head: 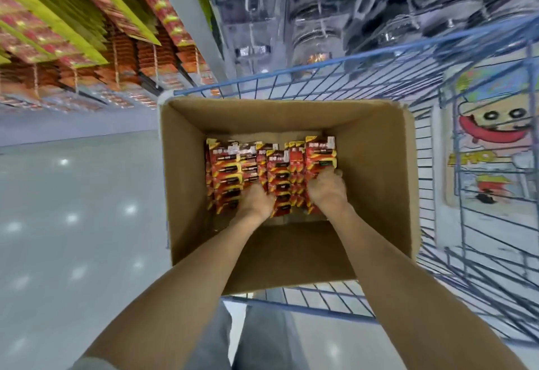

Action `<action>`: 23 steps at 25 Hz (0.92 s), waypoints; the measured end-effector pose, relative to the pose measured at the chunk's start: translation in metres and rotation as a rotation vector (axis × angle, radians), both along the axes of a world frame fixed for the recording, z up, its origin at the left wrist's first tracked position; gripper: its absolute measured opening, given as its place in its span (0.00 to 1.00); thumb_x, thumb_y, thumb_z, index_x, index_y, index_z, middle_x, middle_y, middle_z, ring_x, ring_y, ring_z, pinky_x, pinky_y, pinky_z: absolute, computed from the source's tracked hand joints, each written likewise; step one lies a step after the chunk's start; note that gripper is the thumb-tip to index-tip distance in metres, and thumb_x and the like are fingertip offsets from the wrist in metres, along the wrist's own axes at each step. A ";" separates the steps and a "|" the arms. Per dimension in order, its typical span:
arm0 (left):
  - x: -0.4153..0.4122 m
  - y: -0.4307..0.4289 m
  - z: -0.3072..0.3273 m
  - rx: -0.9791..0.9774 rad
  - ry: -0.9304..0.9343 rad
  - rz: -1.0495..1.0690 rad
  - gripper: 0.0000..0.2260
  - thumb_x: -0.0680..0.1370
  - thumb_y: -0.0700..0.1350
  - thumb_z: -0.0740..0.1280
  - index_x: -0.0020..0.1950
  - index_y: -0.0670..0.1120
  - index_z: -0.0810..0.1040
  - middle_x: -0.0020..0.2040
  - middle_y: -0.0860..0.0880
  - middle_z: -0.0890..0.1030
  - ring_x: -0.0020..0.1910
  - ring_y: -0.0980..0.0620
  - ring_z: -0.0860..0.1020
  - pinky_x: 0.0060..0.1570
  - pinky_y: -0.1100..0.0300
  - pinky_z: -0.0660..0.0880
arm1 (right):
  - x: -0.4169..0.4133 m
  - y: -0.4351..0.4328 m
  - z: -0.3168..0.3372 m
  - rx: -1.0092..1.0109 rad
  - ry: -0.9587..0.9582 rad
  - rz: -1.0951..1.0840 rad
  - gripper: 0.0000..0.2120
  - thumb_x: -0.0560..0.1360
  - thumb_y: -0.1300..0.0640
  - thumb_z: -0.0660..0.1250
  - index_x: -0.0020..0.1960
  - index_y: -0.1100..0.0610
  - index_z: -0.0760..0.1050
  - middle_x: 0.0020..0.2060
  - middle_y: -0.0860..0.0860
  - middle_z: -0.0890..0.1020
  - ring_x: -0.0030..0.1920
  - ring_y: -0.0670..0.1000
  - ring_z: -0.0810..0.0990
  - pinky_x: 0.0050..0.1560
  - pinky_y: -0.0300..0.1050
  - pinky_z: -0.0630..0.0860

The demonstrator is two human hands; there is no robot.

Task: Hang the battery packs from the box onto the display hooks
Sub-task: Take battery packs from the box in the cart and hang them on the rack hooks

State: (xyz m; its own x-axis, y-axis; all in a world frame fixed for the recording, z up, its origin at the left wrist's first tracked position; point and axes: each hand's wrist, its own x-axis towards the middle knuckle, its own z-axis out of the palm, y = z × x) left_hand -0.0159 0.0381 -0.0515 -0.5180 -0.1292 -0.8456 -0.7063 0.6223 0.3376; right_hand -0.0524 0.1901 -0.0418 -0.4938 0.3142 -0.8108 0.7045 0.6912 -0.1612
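pale, glossy shop floor (73, 223) runs along my left. a blue wire cart (320, 83) stands in front of me and carries an open cardboard box (376, 165). the battery packs (233, 171) sit at the bottom of the box, red and yellow cards packed on edge in tight rows. both my arms reach down inside. my left hand (256, 203) is pushed in among the middle rows with its fingers hidden, so i cannot tell whether it grips anything. my right hand (326, 188) rests on the right-hand rows, and its fingers seem to curl round a bunch of packs. the display hooks (148, 82) are up on my left, well apart from the box and already loaded with similar packs. i judge the packs to be stiff card with slick plastic fronts, heavy for their size. a bunch would best be squeezed flat across its faces, leaving the top edge, where the hanging hole should be, free for the hook.
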 end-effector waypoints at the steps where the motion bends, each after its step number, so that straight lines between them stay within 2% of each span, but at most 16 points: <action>1: -0.001 0.003 -0.009 -0.013 0.006 0.012 0.07 0.84 0.44 0.65 0.61 0.47 0.78 0.59 0.47 0.80 0.58 0.48 0.79 0.53 0.59 0.70 | -0.002 -0.001 -0.010 0.009 -0.002 -0.009 0.32 0.81 0.50 0.66 0.78 0.62 0.58 0.75 0.62 0.66 0.73 0.63 0.68 0.72 0.55 0.68; 3: 0.001 0.007 -0.024 -0.042 0.025 0.047 0.10 0.83 0.45 0.66 0.64 0.49 0.77 0.61 0.49 0.78 0.61 0.48 0.78 0.54 0.58 0.71 | 0.000 -0.003 -0.025 0.038 0.004 -0.037 0.34 0.80 0.51 0.68 0.78 0.62 0.56 0.76 0.62 0.63 0.73 0.64 0.66 0.72 0.56 0.67; 6: 0.001 0.012 -0.031 -0.092 0.034 0.142 0.13 0.82 0.47 0.68 0.67 0.47 0.76 0.60 0.50 0.73 0.56 0.51 0.76 0.47 0.60 0.71 | 0.009 -0.005 -0.034 0.130 0.066 -0.110 0.32 0.80 0.56 0.69 0.77 0.64 0.57 0.74 0.64 0.63 0.73 0.65 0.67 0.73 0.57 0.66; 8: -0.002 0.015 -0.042 -0.099 0.002 0.246 0.10 0.81 0.46 0.71 0.61 0.46 0.79 0.58 0.48 0.78 0.53 0.51 0.78 0.41 0.63 0.69 | 0.010 -0.008 -0.037 0.166 0.100 -0.160 0.31 0.80 0.57 0.69 0.76 0.64 0.59 0.74 0.64 0.64 0.73 0.66 0.67 0.72 0.58 0.67; 10: -0.005 0.023 -0.043 -0.112 -0.027 0.294 0.08 0.79 0.46 0.73 0.55 0.46 0.80 0.53 0.48 0.79 0.44 0.53 0.78 0.36 0.65 0.68 | 0.010 -0.009 -0.039 0.167 0.109 -0.207 0.32 0.79 0.56 0.71 0.76 0.63 0.58 0.73 0.64 0.66 0.73 0.65 0.67 0.71 0.58 0.68; 11: -0.005 0.025 -0.046 -0.125 -0.030 0.297 0.08 0.78 0.47 0.75 0.53 0.46 0.80 0.53 0.48 0.78 0.44 0.52 0.78 0.37 0.64 0.71 | 0.010 -0.009 -0.040 0.165 0.110 -0.221 0.34 0.78 0.55 0.72 0.76 0.62 0.58 0.73 0.64 0.67 0.73 0.64 0.67 0.71 0.58 0.68; 13: -0.004 0.030 -0.051 -0.174 -0.011 0.288 0.09 0.75 0.48 0.77 0.50 0.48 0.81 0.58 0.48 0.77 0.52 0.48 0.80 0.47 0.55 0.79 | 0.013 -0.008 -0.041 0.170 0.121 -0.219 0.37 0.77 0.51 0.74 0.76 0.62 0.58 0.72 0.63 0.68 0.72 0.63 0.68 0.69 0.57 0.71; 14: -0.004 0.030 -0.051 -0.202 0.003 0.291 0.08 0.74 0.49 0.78 0.49 0.50 0.82 0.59 0.48 0.76 0.54 0.47 0.80 0.49 0.53 0.80 | 0.015 -0.009 -0.040 0.184 0.124 -0.199 0.38 0.76 0.50 0.75 0.75 0.62 0.58 0.72 0.62 0.68 0.72 0.63 0.69 0.68 0.57 0.72; 16: -0.004 0.027 -0.050 -0.217 0.023 0.340 0.07 0.75 0.46 0.78 0.45 0.51 0.80 0.60 0.50 0.75 0.54 0.50 0.78 0.41 0.59 0.77 | 0.020 -0.007 -0.041 0.234 0.126 -0.149 0.38 0.75 0.48 0.76 0.75 0.62 0.60 0.71 0.62 0.69 0.71 0.62 0.70 0.66 0.58 0.73; 18: -0.001 0.021 -0.049 -0.173 0.029 0.428 0.10 0.76 0.42 0.76 0.40 0.52 0.78 0.60 0.49 0.79 0.52 0.51 0.80 0.33 0.65 0.70 | 0.024 -0.004 -0.043 0.223 0.129 -0.127 0.32 0.76 0.49 0.75 0.72 0.60 0.66 0.68 0.59 0.74 0.70 0.62 0.72 0.67 0.60 0.74; 20: -0.001 0.015 -0.039 -0.142 0.020 0.471 0.10 0.76 0.41 0.76 0.39 0.50 0.78 0.58 0.47 0.82 0.54 0.50 0.82 0.32 0.67 0.68 | 0.027 -0.002 -0.043 0.073 0.144 -0.162 0.17 0.78 0.53 0.71 0.65 0.58 0.76 0.60 0.57 0.81 0.65 0.61 0.77 0.64 0.58 0.78; 21: -0.001 0.011 -0.035 -0.129 0.031 0.486 0.07 0.76 0.40 0.76 0.42 0.49 0.80 0.57 0.47 0.82 0.55 0.50 0.82 0.33 0.68 0.68 | 0.027 -0.002 -0.041 -0.010 0.140 -0.217 0.12 0.80 0.56 0.69 0.62 0.57 0.78 0.59 0.57 0.82 0.63 0.60 0.79 0.62 0.57 0.79; 23: -0.003 0.001 -0.019 -0.081 0.036 0.480 0.04 0.78 0.40 0.74 0.51 0.43 0.82 0.52 0.50 0.81 0.52 0.54 0.79 0.36 0.68 0.68 | 0.025 -0.002 -0.027 -0.126 0.112 -0.335 0.11 0.81 0.58 0.66 0.63 0.56 0.78 0.60 0.57 0.80 0.64 0.60 0.78 0.63 0.56 0.78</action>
State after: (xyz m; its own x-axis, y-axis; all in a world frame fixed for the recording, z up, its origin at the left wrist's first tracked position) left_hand -0.0186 0.0390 -0.0703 -0.4123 -0.4249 -0.8059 -0.9087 0.2545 0.3308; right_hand -0.0279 0.1878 -0.0687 -0.4683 0.3746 -0.8002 0.8614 0.3952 -0.3190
